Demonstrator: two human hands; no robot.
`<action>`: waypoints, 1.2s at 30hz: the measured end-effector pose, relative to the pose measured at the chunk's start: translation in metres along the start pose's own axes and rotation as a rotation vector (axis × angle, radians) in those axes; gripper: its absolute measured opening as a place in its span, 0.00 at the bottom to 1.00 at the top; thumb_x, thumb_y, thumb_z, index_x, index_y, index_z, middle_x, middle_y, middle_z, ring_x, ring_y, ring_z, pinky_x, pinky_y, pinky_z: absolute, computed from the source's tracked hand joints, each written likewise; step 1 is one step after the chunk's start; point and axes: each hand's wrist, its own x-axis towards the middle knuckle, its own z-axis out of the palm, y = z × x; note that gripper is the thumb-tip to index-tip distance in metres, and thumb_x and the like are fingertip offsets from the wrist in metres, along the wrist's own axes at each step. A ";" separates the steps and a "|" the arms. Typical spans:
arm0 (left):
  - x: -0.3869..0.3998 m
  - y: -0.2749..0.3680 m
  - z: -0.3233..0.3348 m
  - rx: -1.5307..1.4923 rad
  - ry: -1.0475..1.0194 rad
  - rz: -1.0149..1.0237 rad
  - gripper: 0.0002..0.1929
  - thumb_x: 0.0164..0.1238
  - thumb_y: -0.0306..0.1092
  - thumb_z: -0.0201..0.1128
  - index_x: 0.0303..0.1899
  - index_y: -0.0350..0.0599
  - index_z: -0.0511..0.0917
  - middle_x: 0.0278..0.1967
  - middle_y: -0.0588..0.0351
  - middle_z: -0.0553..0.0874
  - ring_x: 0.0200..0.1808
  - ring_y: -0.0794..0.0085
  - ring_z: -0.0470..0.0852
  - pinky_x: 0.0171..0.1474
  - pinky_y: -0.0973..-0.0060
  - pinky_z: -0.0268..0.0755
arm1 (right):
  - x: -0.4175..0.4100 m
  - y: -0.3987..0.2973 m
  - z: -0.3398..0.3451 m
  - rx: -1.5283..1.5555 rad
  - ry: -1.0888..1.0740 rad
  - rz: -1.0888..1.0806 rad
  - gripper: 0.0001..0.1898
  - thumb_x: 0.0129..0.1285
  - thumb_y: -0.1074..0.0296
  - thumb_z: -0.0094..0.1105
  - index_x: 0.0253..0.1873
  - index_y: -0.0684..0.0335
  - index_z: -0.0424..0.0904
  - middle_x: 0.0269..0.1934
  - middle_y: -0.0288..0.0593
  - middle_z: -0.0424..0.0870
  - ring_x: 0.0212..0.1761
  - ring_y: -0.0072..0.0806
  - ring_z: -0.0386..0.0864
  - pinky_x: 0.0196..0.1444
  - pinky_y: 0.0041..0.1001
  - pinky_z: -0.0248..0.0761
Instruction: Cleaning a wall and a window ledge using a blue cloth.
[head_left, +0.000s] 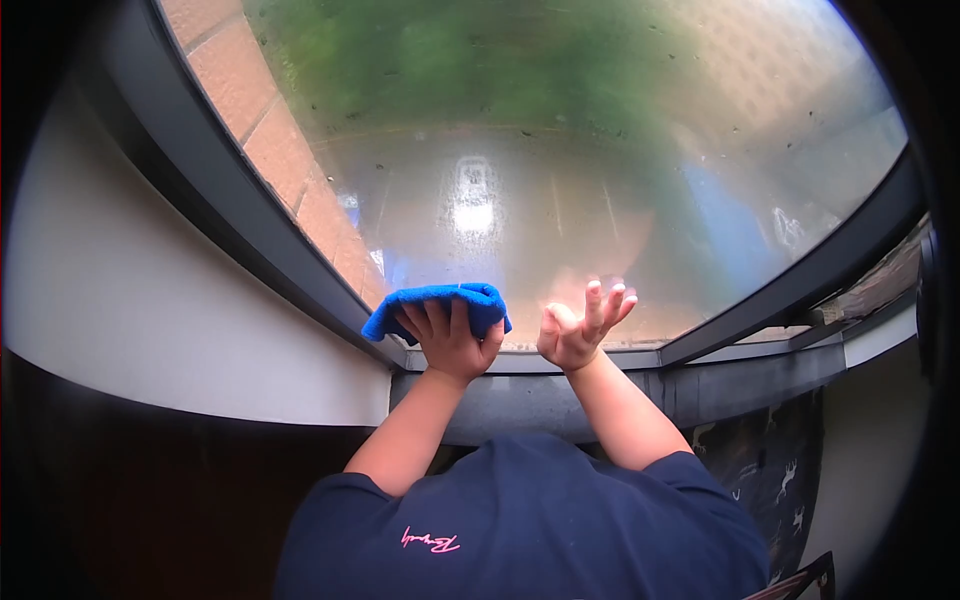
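Observation:
My left hand (454, 341) holds a folded blue cloth (480, 296), with its fingers spread across the fabric and the thumb at its right edge. The cloth is at the lower left of a large window pane (525, 195), by the frame's corner. Beside it, my right hand (577, 330) is raised in front of the glass, palm partly turned up and fingers apart, holding nothing. A faint reflection shows behind its fingertips; whether they touch the glass I cannot tell. Water drops and hazy marks cover parts of the pane.
A dark window frame (247, 180) runs up the left, beside a white wall panel (187, 285). Below the pane lies a grey sill (517, 397). At right, a frame bar (795, 270) borders a narrow gap. Dark patterned fabric (780, 472) hangs at the lower right.

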 end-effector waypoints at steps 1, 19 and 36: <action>-0.009 0.003 0.002 0.013 -0.046 -0.012 0.44 0.63 0.60 0.59 0.75 0.45 0.55 0.78 0.36 0.44 0.76 0.25 0.37 0.68 0.26 0.27 | -0.001 0.000 -0.001 -0.006 -0.001 0.005 0.05 0.64 0.66 0.54 0.43 0.55 0.75 0.75 0.58 0.58 0.81 0.61 0.39 0.78 0.57 0.21; -0.012 0.039 -0.001 -0.013 -0.099 -0.108 0.51 0.64 0.57 0.62 0.77 0.37 0.42 0.78 0.34 0.35 0.76 0.28 0.29 0.72 0.33 0.23 | -0.002 0.038 -0.132 2.263 -0.200 1.443 0.43 0.57 0.72 0.49 0.79 0.64 0.44 0.80 0.55 0.47 0.82 0.47 0.46 0.82 0.41 0.38; 0.034 0.042 -0.010 0.088 -0.010 0.014 0.47 0.65 0.62 0.61 0.77 0.46 0.53 0.79 0.38 0.44 0.78 0.31 0.39 0.74 0.35 0.31 | 0.070 0.056 -0.075 0.799 -0.210 0.013 0.11 0.57 0.69 0.68 0.42 0.59 0.75 0.47 0.42 0.82 0.45 0.39 0.78 0.49 0.36 0.68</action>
